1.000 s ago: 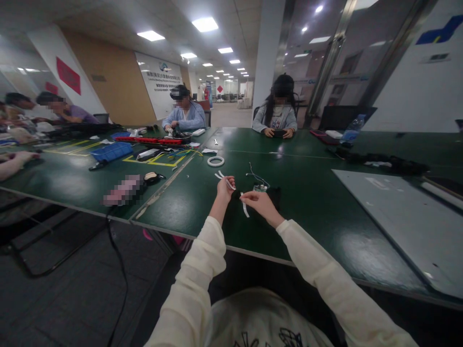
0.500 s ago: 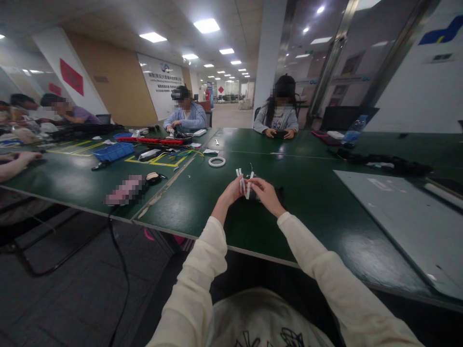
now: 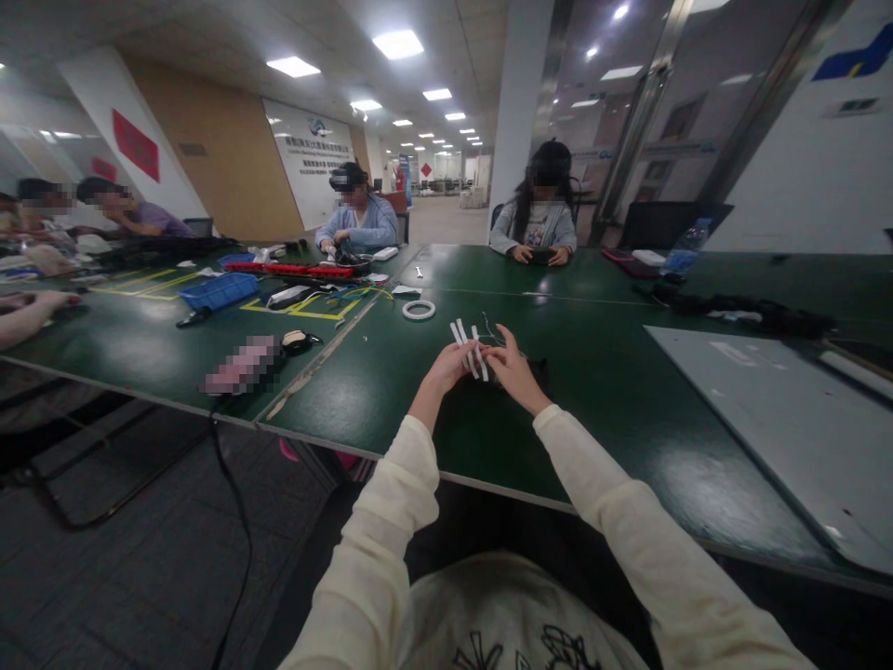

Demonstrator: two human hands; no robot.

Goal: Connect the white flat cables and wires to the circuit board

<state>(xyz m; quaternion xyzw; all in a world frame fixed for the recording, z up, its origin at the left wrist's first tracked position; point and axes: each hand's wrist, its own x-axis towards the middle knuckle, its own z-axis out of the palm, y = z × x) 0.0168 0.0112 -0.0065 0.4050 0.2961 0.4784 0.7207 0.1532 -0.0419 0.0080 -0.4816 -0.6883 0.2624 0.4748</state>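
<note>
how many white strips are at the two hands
3 visible: two white strips side by side in the left hand, and a third strip between it and the right hand. Fingers may hide more.

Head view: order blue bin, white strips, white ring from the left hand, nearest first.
1. White strips: in the fingers of the left hand.
2. White ring: flat on the green table, beyond the hand, slightly left.
3. Blue bin: well off to the left, also farther forward.
</note>
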